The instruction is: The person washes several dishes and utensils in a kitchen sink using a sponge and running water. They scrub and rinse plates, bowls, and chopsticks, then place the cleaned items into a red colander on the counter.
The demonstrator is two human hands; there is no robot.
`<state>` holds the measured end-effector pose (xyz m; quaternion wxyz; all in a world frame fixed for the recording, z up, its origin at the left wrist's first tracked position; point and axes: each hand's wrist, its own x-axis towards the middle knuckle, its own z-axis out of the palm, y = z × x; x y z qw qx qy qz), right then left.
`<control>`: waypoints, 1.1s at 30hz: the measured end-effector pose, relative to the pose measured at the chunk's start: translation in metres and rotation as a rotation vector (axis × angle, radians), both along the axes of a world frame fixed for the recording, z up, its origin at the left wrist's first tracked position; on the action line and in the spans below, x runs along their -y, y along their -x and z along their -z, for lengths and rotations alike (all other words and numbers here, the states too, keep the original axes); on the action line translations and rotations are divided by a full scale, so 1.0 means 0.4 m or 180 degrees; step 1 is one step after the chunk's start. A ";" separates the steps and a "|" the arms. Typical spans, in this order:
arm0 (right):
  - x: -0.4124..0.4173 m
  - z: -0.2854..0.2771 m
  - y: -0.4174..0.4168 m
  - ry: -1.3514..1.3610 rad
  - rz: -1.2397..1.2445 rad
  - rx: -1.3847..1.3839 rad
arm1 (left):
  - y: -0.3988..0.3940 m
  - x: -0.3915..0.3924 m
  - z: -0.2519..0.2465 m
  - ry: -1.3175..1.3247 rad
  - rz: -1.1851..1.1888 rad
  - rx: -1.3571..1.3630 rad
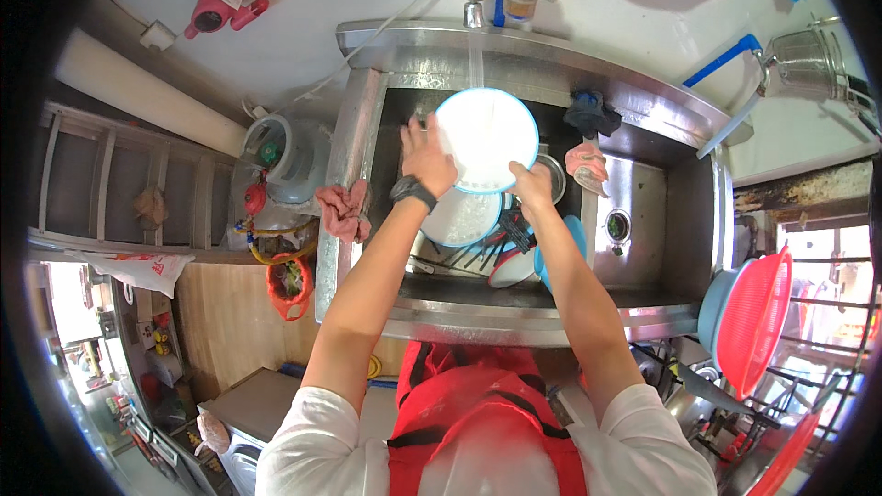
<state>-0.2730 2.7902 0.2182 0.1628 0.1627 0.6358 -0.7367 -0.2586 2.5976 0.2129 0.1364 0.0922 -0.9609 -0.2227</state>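
My right hand point(535, 187) grips the lower right rim of a round white dish point(486, 141) with a blue rim. The dish is held above the left basin of a stainless steel sink point(475, 324). My left hand point(428, 160), fingers spread and slightly blurred, lies by the dish's left edge; its contact there is partly hidden. A thin stream of water point(475, 58) falls from the faucet point(473, 14) to the dish's top edge. Beneath it sits a second blue-rimmed dish point(463, 219) holding bubbly water. Dark chopsticks point(488, 251), a red-rimmed bowl point(513, 269) and a blue bowl point(573, 238) lie nearby.
A pink cloth point(587, 167) and a dark cloth point(591, 114) rest on the basin divider. Another pink cloth point(344, 210) hangs over the left rim. The right basin has a drain strainer point(617, 224). A gas cylinder point(293, 158) stands left; a red colander point(754, 324) is at right.
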 end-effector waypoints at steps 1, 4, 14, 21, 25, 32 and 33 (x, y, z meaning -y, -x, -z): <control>0.003 0.007 -0.003 -0.0063 -0.0009 0.0021 | 0.024 -0.016 -0.021 0.0672 0.0445 0.0299; 0.031 0.010 0.000 -0.0377 -0.0153 0.0025 | 0.048 -0.089 -0.017 0.1010 0.0951 0.1284; -0.022 0.078 -0.040 -0.0120 0.0073 0.0500 | 0.040 -0.037 -0.073 0.2003 0.2107 0.1751; 0.027 0.048 -0.019 0.0152 -0.0167 0.0398 | 0.052 -0.091 0.100 -0.0423 0.2214 0.1480; -0.045 0.030 -0.022 0.0062 -0.0070 0.0453 | 0.025 -0.076 -0.101 0.1190 0.2206 0.2271; 0.038 0.107 -0.012 -0.0283 -0.0032 0.0355 | 0.064 -0.116 0.136 -0.0492 0.2025 0.1092; 0.033 0.099 -0.016 -0.0084 -0.0113 0.0353 | 0.053 -0.101 0.156 -0.0876 0.2389 0.0907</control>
